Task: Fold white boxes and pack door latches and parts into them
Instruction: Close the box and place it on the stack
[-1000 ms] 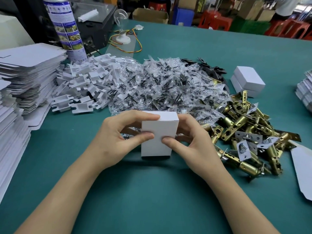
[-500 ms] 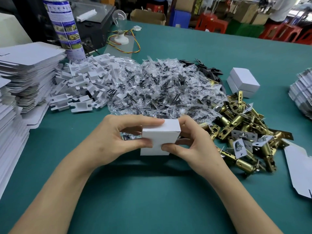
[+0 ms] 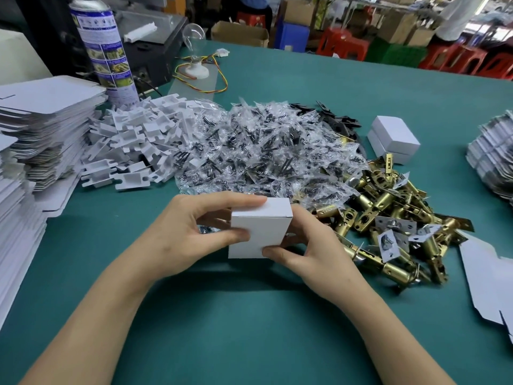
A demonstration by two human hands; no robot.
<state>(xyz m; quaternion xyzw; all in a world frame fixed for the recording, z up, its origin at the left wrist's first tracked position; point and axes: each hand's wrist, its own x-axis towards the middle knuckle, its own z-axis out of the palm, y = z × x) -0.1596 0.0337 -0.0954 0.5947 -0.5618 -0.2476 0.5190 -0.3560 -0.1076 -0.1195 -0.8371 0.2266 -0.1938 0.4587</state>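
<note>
A closed white box stands upright on the green table between both hands. My left hand grips its left side, thumb on the front face and fingers over the top edge. My right hand holds its right side, thumb pinching the lower front corner. Brass door latches lie heaped just to the right. Behind the box spreads a pile of clear bags of dark screws. White plastic inserts are heaped at the back left.
Stacks of flat white box blanks fill the left edge. Two finished white boxes sit stacked at the back right. A loose blank lies at the right, more flat stock beyond. A spray can stands at the back left.
The box first tilted back and sank lower between my hands, then came upright again. Both hands have kept their hold on its sides.
</note>
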